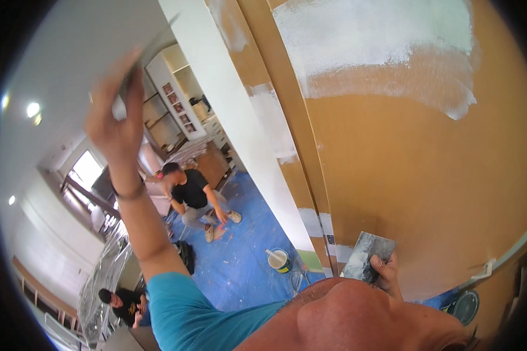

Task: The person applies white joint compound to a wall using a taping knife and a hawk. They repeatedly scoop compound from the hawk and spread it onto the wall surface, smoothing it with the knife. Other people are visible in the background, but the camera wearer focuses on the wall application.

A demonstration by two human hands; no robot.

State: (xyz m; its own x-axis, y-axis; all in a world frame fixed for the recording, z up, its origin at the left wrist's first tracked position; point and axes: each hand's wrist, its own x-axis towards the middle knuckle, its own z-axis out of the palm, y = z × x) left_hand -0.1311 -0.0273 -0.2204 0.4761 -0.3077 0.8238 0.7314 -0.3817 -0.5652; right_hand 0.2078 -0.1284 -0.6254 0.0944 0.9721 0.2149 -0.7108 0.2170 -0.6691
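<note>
I have two hands, one flat tool in each: my blurred left hand (115, 114), raised high, seems closed round a thin blade (130, 75); my right hand's fingers grip a rectangular plate (360, 253) smeared with chalky paste, low beside the smooth tan panel (410, 175). One broad, streaky white patch (380, 35) coats its top; one round bucket (284, 269) stands on crinkled blue sheeting (246, 216).

The left sleeve (181, 310) is short, plain teal-blue cloth with soft creases, its hem ending near the elbow; a thin dark band (130, 194) rings the bare forearm (141, 228); left hand (114, 120) and right hand (387, 274) are bare
</note>
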